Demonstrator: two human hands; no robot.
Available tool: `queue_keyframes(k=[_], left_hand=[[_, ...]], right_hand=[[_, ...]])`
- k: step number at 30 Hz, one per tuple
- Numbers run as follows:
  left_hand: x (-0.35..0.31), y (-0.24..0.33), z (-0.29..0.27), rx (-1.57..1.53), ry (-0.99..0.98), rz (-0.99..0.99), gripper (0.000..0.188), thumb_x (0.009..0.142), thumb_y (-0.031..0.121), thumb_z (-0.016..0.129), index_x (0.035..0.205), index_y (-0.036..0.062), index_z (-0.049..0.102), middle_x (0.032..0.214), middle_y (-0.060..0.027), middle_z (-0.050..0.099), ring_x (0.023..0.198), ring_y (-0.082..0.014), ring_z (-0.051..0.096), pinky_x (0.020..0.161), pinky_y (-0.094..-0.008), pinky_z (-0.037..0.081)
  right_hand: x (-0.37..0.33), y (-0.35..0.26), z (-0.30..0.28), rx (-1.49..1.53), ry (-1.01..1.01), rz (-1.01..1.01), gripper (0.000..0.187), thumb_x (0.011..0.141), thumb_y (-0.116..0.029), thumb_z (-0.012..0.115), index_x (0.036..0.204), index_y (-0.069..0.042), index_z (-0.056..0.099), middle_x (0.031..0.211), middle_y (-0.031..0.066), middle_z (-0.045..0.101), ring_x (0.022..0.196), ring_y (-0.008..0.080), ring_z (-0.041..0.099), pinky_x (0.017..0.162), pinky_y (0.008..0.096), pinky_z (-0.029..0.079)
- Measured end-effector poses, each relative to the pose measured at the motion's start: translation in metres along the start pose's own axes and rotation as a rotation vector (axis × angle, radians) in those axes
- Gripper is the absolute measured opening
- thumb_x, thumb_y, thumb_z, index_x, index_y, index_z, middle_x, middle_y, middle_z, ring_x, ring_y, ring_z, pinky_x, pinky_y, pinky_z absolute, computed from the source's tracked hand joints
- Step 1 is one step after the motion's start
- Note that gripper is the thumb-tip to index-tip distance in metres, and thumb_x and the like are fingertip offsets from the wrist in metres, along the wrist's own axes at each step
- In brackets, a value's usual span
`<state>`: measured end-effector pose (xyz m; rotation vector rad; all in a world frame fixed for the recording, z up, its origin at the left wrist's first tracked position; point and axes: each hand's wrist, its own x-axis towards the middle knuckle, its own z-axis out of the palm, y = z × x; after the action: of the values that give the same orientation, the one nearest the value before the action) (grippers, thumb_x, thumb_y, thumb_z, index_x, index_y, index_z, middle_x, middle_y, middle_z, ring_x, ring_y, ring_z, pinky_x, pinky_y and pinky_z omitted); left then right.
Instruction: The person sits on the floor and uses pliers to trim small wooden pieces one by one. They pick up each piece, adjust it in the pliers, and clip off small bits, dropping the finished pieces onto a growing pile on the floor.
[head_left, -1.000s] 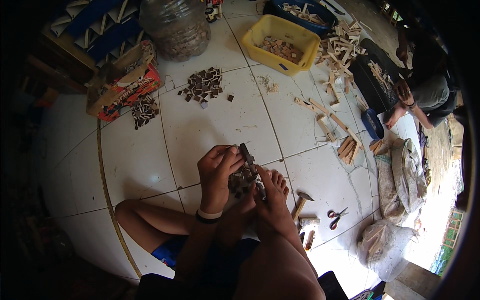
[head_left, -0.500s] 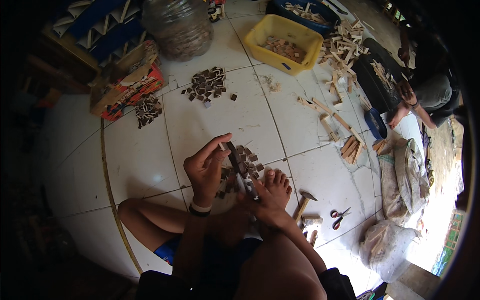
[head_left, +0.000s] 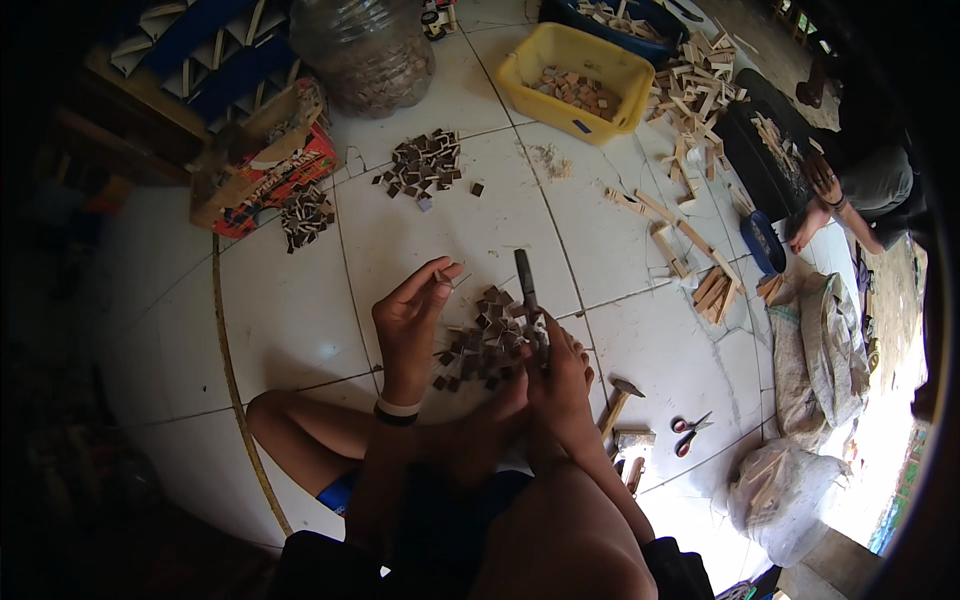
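Observation:
My left hand pinches a small flat brown piece between thumb and fingertips. Opposite it, my right hand is wrapped round a long, narrow dark tool with a shiny part, its tip pointing away from me. Its exact kind is hard to make out. Below and between both hands lies a pile of small dark brown square pieces on the tiles, beside my bare foot. Tool and piece are apart.
Two more piles of brown squares lie farther off, near a printed carton. A yellow tub holds small pieces. To the right are wood strips, a hammer, scissors, sacks and another person's hand.
The tool has moved away from the left hand, to the right, and now points forward. The left hand has stayed almost in place, still pinching.

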<state>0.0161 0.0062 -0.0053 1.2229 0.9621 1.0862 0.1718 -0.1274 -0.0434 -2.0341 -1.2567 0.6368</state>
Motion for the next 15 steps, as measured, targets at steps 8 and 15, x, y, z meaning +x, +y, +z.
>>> queue_keyframes(k=[8, 15], left_hand=[[-0.013, 0.02, -0.012, -0.225, -0.068, -0.229, 0.041, 0.104, 0.02, 0.066, 0.131, -0.0104, 0.06, 0.117, -0.0183, 0.072, 0.119, -0.0296, 0.068, 0.114, -0.0438, 0.05], [-0.014, 0.031, -0.016, -0.126, -0.087, -0.305, 0.034, 0.104, 0.018, 0.065, 0.127, -0.0084, 0.064, 0.112, -0.0156, 0.072, 0.114, -0.0259, 0.07, 0.11, -0.0418, 0.054]], right_hand=[[-0.011, 0.011, -0.001, -0.243, 0.001, -0.284, 0.074, 0.085, -0.024, 0.076, 0.154, -0.031, 0.051, 0.118, 0.0074, 0.067, 0.112, 0.0427, 0.053, 0.096, 0.0558, 0.041], [-0.012, 0.003, -0.008, -0.244, -0.067, -0.338, 0.076, 0.081, -0.025, 0.08, 0.152, -0.033, 0.054, 0.118, 0.0056, 0.067, 0.111, 0.043, 0.052, 0.097, 0.0548, 0.042]])
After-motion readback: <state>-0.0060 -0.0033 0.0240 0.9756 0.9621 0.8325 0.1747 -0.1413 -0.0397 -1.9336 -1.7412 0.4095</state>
